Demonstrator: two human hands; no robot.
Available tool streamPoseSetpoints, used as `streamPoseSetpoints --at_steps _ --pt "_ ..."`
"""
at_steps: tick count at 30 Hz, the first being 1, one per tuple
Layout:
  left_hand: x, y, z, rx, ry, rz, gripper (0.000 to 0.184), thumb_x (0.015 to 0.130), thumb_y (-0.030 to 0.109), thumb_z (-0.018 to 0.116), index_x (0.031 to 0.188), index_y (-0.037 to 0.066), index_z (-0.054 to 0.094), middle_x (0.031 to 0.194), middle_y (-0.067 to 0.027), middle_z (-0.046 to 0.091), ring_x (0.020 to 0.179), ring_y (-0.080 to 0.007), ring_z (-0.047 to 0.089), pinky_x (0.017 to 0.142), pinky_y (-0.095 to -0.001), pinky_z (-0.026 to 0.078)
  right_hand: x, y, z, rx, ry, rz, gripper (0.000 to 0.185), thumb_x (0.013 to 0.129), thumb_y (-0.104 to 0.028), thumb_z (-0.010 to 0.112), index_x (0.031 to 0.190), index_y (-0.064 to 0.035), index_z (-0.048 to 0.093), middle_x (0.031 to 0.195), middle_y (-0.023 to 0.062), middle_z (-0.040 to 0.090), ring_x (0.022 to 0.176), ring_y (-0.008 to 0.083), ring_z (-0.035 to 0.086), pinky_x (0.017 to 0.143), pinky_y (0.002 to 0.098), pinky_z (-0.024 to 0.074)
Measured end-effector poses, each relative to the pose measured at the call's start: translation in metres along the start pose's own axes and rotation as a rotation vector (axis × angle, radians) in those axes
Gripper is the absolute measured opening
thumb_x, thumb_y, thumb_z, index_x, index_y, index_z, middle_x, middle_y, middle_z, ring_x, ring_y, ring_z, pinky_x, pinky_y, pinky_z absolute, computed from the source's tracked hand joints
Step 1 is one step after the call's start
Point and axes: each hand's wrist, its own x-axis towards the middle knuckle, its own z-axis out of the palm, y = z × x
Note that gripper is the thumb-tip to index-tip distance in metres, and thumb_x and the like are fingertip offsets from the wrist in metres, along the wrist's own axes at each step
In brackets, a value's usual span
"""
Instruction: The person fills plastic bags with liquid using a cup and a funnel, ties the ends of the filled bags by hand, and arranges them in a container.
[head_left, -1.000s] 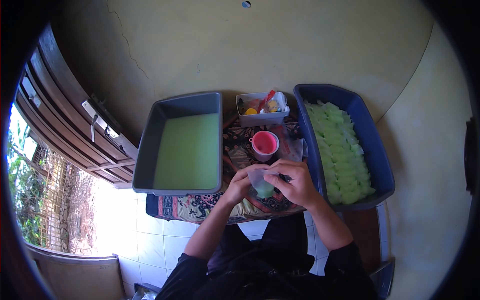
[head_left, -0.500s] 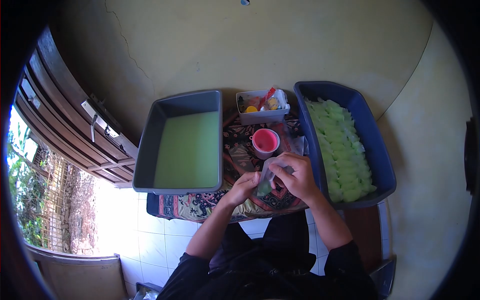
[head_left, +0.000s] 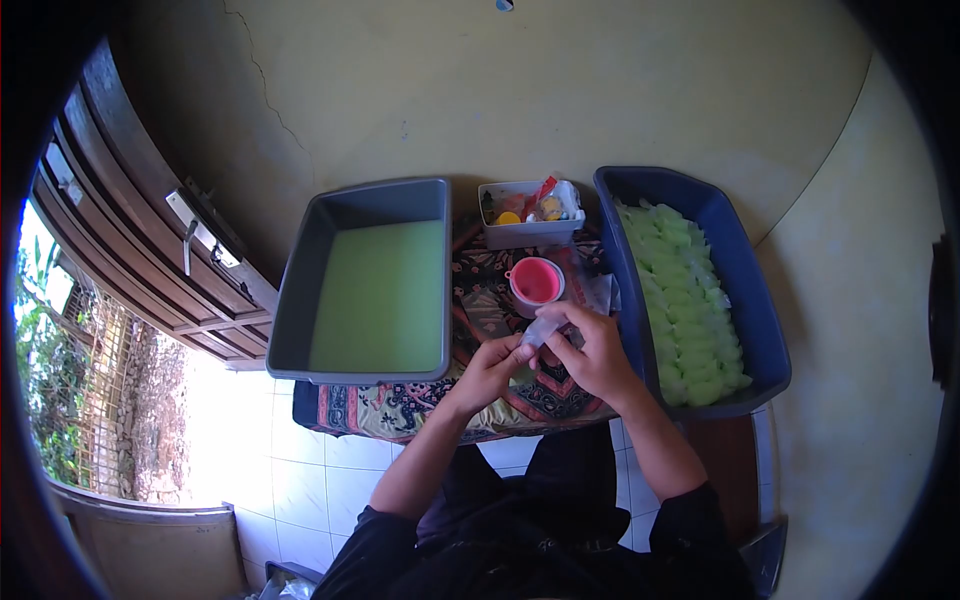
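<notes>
Over the front of the cloth-covered table, both hands grip a clear plastic bag [head_left: 541,331]. My left hand [head_left: 490,374] pinches it from the left, thumb on top. Fingers of my right hand [head_left: 598,357] are closed on the bag's upper part. A little pale green shows below, between the hands; most of the bag's lower part is hidden. Just beyond them stands a whitish container with a pink funnel-like or cup-like piece [head_left: 536,281] in its mouth. Left of the hands, pale green liquid [head_left: 380,300] fills part of a grey tub [head_left: 446,300].
A blue tub [head_left: 748,300] on the right holds rows of filled green bags [head_left: 690,315]. At the back sits a small white box [head_left: 532,237] of odds and ends. Clear plastic [head_left: 604,292] lies beside the blue tub. A wooden door [head_left: 150,230] stands open at left.
The top of the bag has been folded or twisted down into a narrower strip between my fingers. My hands stay close together in nearly the same place.
</notes>
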Motion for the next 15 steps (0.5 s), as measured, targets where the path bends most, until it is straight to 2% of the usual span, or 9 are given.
streamPoseSetpoints --at_steps 2,3,5,6,8,12,14,15 --pt "0.000 0.003 0.000 -0.062 0.053 -0.045 0.030 0.100 0.027 0.046 0.085 0.003 0.056 0.085 -0.0014 0.056 0.084 -0.0094 0.048 0.081 -0.0271 0.040 -0.002 -0.012 0.003 0.009 0.128 0.021 0.029 0.079 -0.003 0.063 0.108 -0.0034 0.062 0.109 0.0160 0.061 0.097 0.0275 0.062 0.080 0.0356 0.0499" --pt "0.000 0.007 0.001 -0.065 0.059 -0.007 0.029 0.100 0.027 0.046 0.084 0.004 0.055 0.084 -0.0006 0.055 0.083 -0.0084 0.047 0.079 -0.0262 0.039 -0.003 -0.014 0.001 0.008 0.126 0.020 0.029 0.079 -0.003 0.063 0.108 -0.0034 0.062 0.109 0.0160 0.061 0.097 0.0275 0.062 0.080 0.0356 0.0499" --pt "-0.001 0.007 0.000 -0.069 0.066 0.033 0.029 0.100 0.026 0.046 0.083 0.004 0.054 0.083 0.0002 0.054 0.082 -0.0075 0.047 0.078 -0.0252 0.039 -0.005 -0.018 -0.005 -0.388 0.081 -0.287 0.040 0.076 -0.001 0.065 0.116 -0.0064 0.060 0.131 0.0185 0.046 0.113 0.0330 0.054 0.087 0.0404 0.0492" --pt "-0.002 0.004 -0.002 -0.044 0.060 0.001 0.029 0.100 0.026 0.046 0.084 0.004 0.055 0.082 0.0010 0.053 0.081 -0.0071 0.046 0.077 -0.0247 0.038 -0.004 -0.020 -0.007 -0.389 0.079 -0.287 0.040 0.076 -0.001 0.065 0.116 -0.0064 0.060 0.131 0.0185 0.046 0.113 0.0330 0.054 0.087 0.0404 0.0492" --pt "-0.002 0.007 -0.002 -0.019 0.052 -0.031 0.029 0.100 0.026 0.046 0.084 0.004 0.055 0.081 0.0017 0.052 0.080 -0.0067 0.045 0.075 -0.0242 0.038 0.000 -0.022 -0.009 -0.664 -0.050 -0.472 0.040 0.074 -0.002 0.067 0.114 -0.0068 0.062 0.139 0.0200 0.037 0.120 0.0363 0.047 0.095 0.0429 0.0443" --pt "0.001 0.016 0.003 -0.053 0.003 -0.046 0.029 0.100 0.026 0.046 0.084 0.004 0.054 0.080 0.0021 0.050 0.077 -0.0072 0.043 0.073 -0.0246 0.037 0.009 -0.020 -0.016 -0.798 -0.147 -0.430 0.038 0.075 -0.006 0.065 0.113 -0.0054 0.062 0.141 0.0211 0.035 0.124 0.0379 0.044 0.099 0.0447 0.0416" --pt "0.004 0.013 0.000 -0.047 -0.003 -0.057 0.029 0.100 0.026 0.046 0.083 0.004 0.054 0.081 0.0018 0.050 0.076 -0.0075 0.043 0.073 -0.0248 0.037 0.018 -0.025 -0.023 -0.921 -0.207 -0.486 0.028 0.077 -0.010 0.061 0.105 -0.0022 0.062 0.137 0.0193 0.039 0.123 0.0355 0.045 0.099 0.0436 0.0413" --pt "0.005 0.011 -0.002 -0.043 -0.017 -0.027 0.029 0.100 0.026 0.046 0.088 0.002 0.056 0.083 0.0014 0.050 0.077 -0.0074 0.043 0.073 -0.0248 0.037 0.021 -0.023 -0.025 -0.921 -0.206 -0.488 0.028 0.077 -0.010 0.061 0.105 -0.0022 0.062 0.137 0.0193 0.039 0.123 0.0355 0.045 0.099 0.0436 0.0413"
